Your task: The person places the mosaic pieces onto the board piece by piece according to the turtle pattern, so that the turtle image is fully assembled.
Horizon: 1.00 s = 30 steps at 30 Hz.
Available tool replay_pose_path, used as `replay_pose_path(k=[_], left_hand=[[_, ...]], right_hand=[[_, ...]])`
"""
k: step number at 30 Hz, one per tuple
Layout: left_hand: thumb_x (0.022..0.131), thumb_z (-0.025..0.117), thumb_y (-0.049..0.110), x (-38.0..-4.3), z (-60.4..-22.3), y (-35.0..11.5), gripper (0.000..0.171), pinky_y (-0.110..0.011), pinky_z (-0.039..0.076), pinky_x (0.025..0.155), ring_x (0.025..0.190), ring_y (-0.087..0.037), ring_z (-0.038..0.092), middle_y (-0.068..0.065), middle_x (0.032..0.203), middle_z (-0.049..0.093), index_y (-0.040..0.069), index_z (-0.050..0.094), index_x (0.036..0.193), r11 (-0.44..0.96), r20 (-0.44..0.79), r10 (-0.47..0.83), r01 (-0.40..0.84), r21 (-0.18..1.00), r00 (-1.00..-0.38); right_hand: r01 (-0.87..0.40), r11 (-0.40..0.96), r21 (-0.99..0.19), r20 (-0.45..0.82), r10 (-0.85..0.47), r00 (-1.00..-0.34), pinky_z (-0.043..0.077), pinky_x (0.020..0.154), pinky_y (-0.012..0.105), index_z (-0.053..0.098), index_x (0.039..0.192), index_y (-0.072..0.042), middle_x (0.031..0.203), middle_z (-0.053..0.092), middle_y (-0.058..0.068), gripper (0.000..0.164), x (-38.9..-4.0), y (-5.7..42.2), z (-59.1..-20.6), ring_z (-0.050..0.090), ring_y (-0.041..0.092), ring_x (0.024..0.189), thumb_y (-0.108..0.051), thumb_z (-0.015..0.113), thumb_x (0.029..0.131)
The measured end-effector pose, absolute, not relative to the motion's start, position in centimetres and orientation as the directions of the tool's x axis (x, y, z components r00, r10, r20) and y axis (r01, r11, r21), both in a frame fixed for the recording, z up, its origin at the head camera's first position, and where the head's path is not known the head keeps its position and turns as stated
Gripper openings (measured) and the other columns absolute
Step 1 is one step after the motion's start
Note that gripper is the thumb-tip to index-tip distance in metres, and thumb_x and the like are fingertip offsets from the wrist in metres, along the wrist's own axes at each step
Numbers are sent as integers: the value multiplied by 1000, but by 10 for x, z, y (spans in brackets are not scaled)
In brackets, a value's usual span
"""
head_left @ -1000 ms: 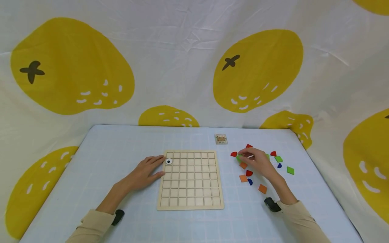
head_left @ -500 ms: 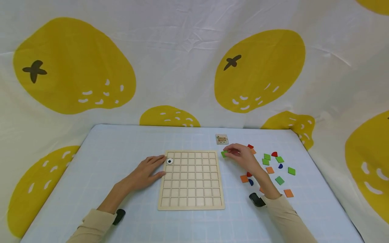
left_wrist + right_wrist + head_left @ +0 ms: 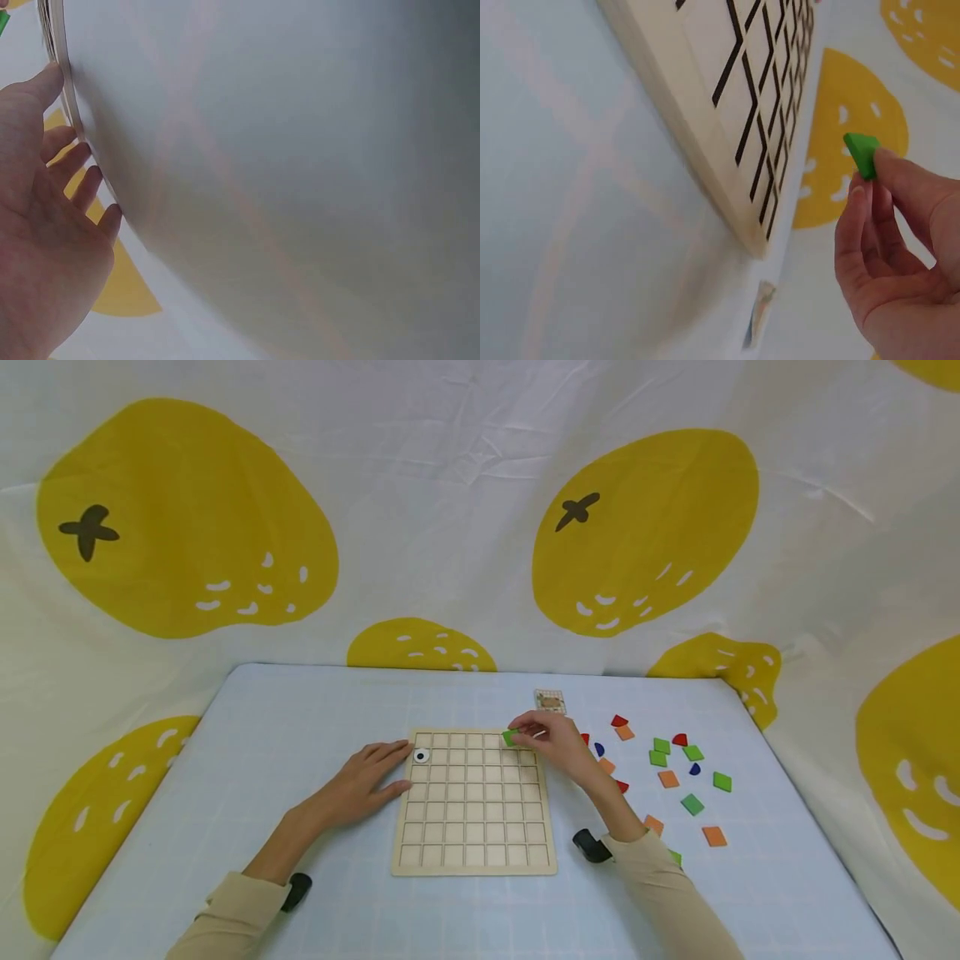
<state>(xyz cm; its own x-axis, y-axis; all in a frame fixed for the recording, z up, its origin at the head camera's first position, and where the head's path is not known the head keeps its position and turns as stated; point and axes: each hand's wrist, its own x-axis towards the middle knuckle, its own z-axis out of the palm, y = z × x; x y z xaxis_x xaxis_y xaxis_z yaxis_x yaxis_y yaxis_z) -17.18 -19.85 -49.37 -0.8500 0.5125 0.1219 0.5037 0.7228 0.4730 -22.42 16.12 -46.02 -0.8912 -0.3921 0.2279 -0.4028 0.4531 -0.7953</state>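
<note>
A pale wooden grid board (image 3: pixel 474 814) lies flat in the middle of the table. In its upper left part sits a white disc with a dark centre (image 3: pixel 422 756). My left hand (image 3: pixel 360 785) rests at the board's left edge, fingers fairly straight and touching the rim; the left wrist view shows those fingertips (image 3: pixel 82 157) against it. Over the board's upper right part, my right hand (image 3: pixel 553 743) pinches a green square tile (image 3: pixel 510 738) between thumb and fingers. The right wrist view shows that green tile (image 3: pixel 862 154) held above the board's surface.
Loose green, orange (image 3: pixel 668 779), red (image 3: pixel 679 739) and blue pieces (image 3: pixel 694 769) lie scattered right of the board, some partly hidden by my right arm. A small printed card (image 3: pixel 551 700) lies behind the board's right corner. A patterned cloth hangs behind the table.
My right hand has moved left from the scattered pieces to above the board, carrying the green tile. The left hand stays at the board's edge.
</note>
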Motion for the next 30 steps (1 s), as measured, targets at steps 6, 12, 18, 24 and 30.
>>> replay_pose_path(k=[6,12,18,24,30], left_hand=[[102,66,32,-173,-495,-198,64,-64,33,113,141,-43,41,-17,158,44,2,44,155,730,116,514,505,460,-850],[103,65,33,-174,-496,-198,64,-63,32,114,142,-42,39,-16,159,43,3,44,155,732,101,512,495,468,-853],[103,65,34,-176,-497,-199,65,-62,32,114,143,-41,38,-14,160,42,5,42,156,734,90,516,494,466,-852],[103,65,32,-176,-494,-198,64,-63,32,114,142,-42,39,-15,159,42,4,43,156,729,90,520,497,471,-849],[102,66,30,-174,-492,-197,62,-63,33,113,140,-42,42,-17,156,46,1,46,154,722,120,526,517,460,-842]], right_hand=[[-421,421,-803,239,-420,-876,59,83,34,75,108,-1,99,74,8,17,-226,140,-464,69,21,89,-8,77,93],[-417,389,-821,220,-459,-861,58,84,33,75,108,-2,100,74,8,16,-227,119,-466,71,22,91,-9,76,94],[-429,349,-833,217,-508,-834,58,82,31,74,108,0,102,74,12,15,-227,101,-470,71,25,90,-6,74,95],[-412,343,-844,184,-537,-823,58,80,30,75,108,-1,101,74,11,14,-226,84,-475,71,22,87,-7,74,95],[-374,383,-845,116,-550,-827,55,80,28,76,107,-5,97,73,4,12,-223,67,-480,67,14,86,-11,74,96]])
